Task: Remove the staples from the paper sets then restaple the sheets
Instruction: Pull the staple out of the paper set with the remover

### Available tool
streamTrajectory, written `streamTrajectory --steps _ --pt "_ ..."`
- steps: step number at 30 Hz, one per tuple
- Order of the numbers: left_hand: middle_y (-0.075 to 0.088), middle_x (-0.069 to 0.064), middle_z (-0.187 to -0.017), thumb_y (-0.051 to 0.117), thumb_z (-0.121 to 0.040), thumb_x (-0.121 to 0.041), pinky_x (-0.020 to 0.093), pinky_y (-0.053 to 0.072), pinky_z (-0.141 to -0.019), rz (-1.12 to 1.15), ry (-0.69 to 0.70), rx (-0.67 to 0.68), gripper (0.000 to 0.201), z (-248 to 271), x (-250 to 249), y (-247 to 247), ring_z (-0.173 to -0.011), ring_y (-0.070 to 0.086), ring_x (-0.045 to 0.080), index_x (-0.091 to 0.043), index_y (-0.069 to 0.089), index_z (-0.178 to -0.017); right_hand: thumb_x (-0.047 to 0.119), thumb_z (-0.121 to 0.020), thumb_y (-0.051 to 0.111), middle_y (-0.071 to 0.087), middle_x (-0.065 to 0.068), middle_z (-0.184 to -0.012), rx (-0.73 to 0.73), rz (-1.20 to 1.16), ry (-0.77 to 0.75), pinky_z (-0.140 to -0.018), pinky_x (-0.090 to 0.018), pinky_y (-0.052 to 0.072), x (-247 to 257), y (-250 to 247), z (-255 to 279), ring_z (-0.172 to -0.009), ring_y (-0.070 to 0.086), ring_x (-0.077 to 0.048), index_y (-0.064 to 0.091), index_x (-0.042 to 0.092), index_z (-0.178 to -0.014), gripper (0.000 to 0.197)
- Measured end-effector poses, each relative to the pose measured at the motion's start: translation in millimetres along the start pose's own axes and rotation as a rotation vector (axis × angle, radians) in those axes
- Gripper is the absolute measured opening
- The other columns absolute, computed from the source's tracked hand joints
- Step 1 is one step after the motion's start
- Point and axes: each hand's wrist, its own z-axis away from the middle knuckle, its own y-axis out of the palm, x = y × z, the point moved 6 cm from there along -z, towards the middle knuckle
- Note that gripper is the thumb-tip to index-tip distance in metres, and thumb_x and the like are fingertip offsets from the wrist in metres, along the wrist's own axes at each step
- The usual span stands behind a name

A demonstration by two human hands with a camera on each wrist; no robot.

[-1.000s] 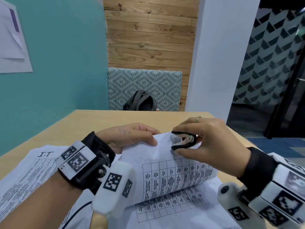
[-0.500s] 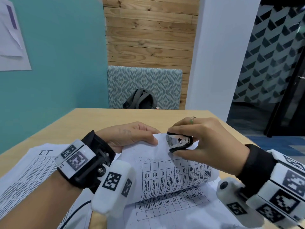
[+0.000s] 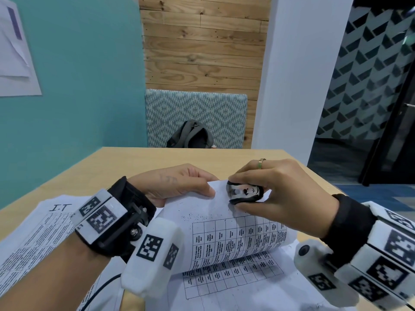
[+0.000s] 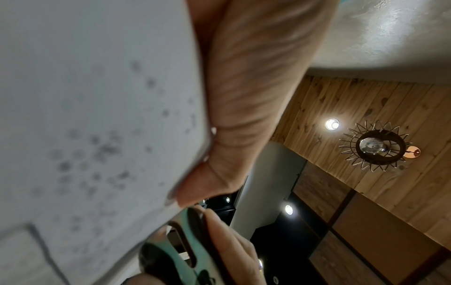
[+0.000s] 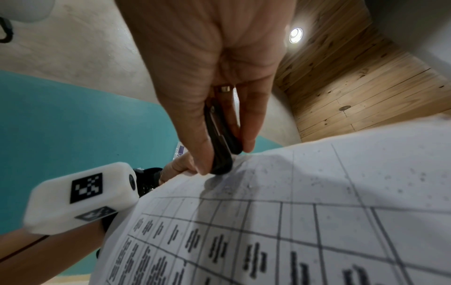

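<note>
Wooden table (image 3: 125, 162), teal wall (image 3: 89, 86).

The paper set (image 3: 235, 232), white sheets printed with a black grid table of small text, is curled up off the table with its top margin raised, and that margin is speckled with tiny dark dots. A black staple remover (image 3: 244, 193) with a shiny metal inside sits at the top edge of the set, touching the paper. More printed sheets (image 3: 33, 239) lie flat to the left and beneath

Staple hidden (under remover (image 3: 244, 192))
</note>
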Motion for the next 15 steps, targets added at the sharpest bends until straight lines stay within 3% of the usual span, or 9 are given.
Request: streamTrajectory --steps 10,15 --pt "0.071 0.012 -0.085 0.053 -0.075 -0.007 0.026 0.056 -0.065 0.002 0.012 0.008 0.026 0.4 -1.1 1.5 -0.069 0.068 0.018 -0.004 0.07 -0.095 0.026 -0.066 0.071 0.07 0.001 -0.077 -0.026 0.007 -0.029 -0.054 -0.032 0.053 4.1 -1.2 -0.8 -0.064 0.064 -0.018 0.074 0.01 -0.087 0.026" --pt "0.071 0.013 -0.09 0.059 -0.073 -0.008 0.027 0.056 -0.067 0.031 0.002 0.019 0.03 1.5 -0.2 -0.5 -0.072 0.069 0.02 -0.004 0.07 -0.1 0.034 -0.07 0.066 0.07 0.005 -0.076 -0.043 -0.077 0.025 -0.059 -0.027 0.048 -1.0 -1.3 -2.2 -0.065 0.061 -0.008 0.074 0.012 -0.088 0.029"
